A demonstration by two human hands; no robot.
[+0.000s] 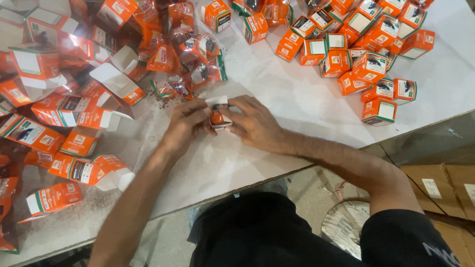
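Pinched between both hands at frame centre: a small orange carton, white flap standing open on top. Left hand curled against its left side, right hand wrapped over its right side, fingertips of that hand closed on the flap edge (carton mostly hidden behind the fingers). Thin glossy cardboard, boxy, orange with white and green panels. Underneath, a white table, slightly creased like a sheet covering. Just above the hands, crinkly clear sachets with orange contents, heaped loosely. Upper left and left, open flattened cartons with flaps gaping, crowding close to the left forearm. Upper right, a cluster of closed cartons, well apart from the right hand. Bare table room between hands and near edge; edge running diagonally toward lower left, brown cardboard boxes below at right.
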